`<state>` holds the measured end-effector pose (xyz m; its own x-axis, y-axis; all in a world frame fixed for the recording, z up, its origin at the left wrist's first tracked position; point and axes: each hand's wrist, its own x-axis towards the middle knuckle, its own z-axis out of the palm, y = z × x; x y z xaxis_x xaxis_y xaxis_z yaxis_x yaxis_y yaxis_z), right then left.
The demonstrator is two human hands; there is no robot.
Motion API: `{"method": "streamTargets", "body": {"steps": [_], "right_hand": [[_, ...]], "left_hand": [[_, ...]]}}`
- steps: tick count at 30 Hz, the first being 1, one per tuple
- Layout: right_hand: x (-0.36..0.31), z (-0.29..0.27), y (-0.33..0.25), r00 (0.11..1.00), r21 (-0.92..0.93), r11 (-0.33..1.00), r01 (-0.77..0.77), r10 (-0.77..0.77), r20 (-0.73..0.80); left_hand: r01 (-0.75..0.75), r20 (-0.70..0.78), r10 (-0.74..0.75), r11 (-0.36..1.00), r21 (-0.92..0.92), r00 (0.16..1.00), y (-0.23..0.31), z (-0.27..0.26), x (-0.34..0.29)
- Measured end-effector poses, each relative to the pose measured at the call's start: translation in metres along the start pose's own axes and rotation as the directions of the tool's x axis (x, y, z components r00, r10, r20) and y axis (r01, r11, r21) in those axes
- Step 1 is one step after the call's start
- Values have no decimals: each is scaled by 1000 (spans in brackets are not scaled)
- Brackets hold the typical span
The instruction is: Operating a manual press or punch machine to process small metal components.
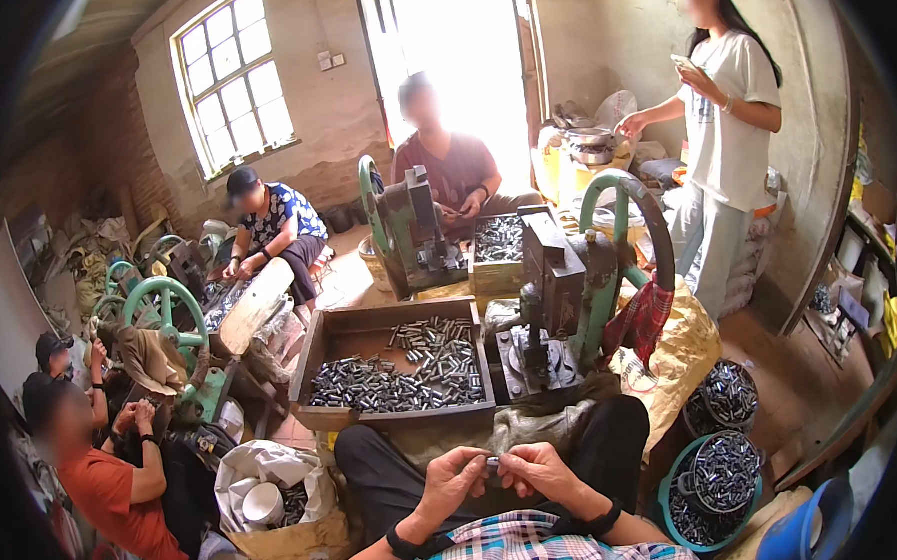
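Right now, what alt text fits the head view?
Both hands, left hand and right hand, pinch a small metal cylinder over the lap. Ahead, a wooden tray of similar cylinders sits beside a green press.

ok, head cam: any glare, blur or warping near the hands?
Head view: doorway blows out white, backlighting the seated person in front of it; fisheye bends walls near the rim, corners vignette black; left hand and right hand are evenly lit, the small metal piece slightly soft.

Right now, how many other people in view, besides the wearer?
5. Two seated at far left, one by the window, one in the doorway, one standing right. More may be hidden.
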<state>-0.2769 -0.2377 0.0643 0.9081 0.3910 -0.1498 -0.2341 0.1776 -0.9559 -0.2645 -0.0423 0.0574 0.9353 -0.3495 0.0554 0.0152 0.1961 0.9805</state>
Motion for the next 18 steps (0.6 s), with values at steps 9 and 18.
{"method": "streamTargets", "body": {"steps": [9,18], "right_hand": [[8,22,10,993,-178,978,111,-118,-28],[8,30,12,993,-122,988,92,-82,82]], "left_hand": [[62,-10,-66,970,-236,998,-1,-4,11],[311,315,-178,840,-445,932,9,0,6]]}}
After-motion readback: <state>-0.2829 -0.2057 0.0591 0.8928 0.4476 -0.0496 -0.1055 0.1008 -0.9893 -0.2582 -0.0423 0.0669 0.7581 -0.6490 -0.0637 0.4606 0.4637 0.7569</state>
